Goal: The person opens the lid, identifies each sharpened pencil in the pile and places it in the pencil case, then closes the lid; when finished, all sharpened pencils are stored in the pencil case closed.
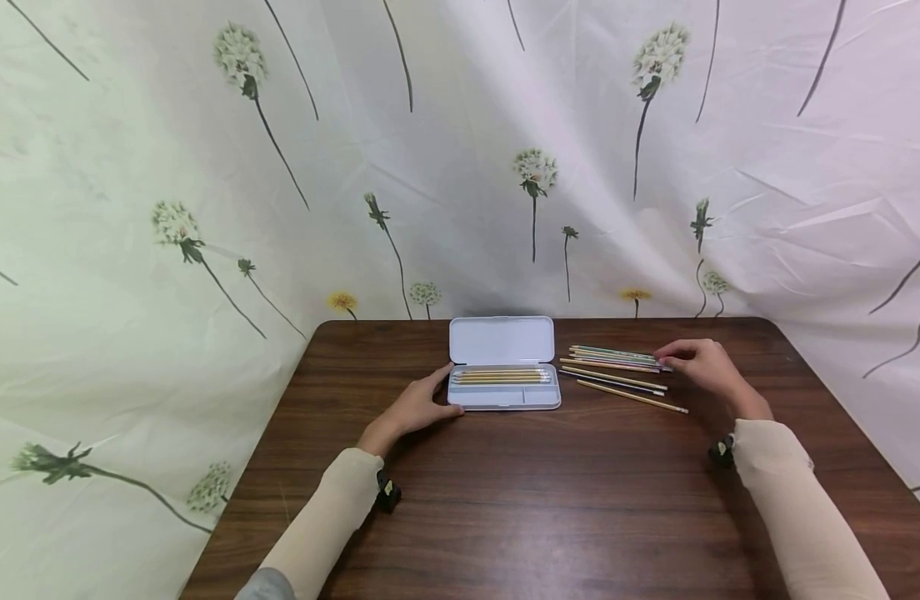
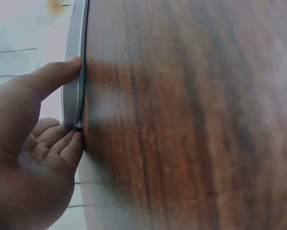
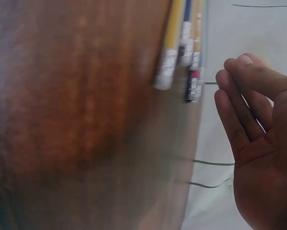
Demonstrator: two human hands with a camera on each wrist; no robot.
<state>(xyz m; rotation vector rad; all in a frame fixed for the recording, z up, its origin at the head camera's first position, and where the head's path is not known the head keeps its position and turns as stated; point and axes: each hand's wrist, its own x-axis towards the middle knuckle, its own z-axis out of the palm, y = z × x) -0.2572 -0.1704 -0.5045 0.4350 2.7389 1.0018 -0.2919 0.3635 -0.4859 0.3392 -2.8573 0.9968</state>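
Observation:
A white pencil case [image 1: 504,399] lies with its lid [image 1: 501,340] raised at the back. Several yellow pencils [image 1: 497,377] fill its rear compartment. My left hand [image 1: 418,404] holds the case's left end, its thumb against the front side and the other fingers round the end, as the left wrist view shows too. To the right of the case, several loose pencils [image 1: 610,360] lie on the table. My right hand [image 1: 703,367] is over their right ends, fingertips drawn together. In the right wrist view, nothing shows between the right fingers [image 3: 237,108].
The dark wooden table [image 1: 535,492] has its back edge just behind the case. A white cloth [image 1: 460,167] with a dandelion print hangs behind it. One yellow pencil [image 1: 632,396] lies nearer the front, apart from the denser bunch.

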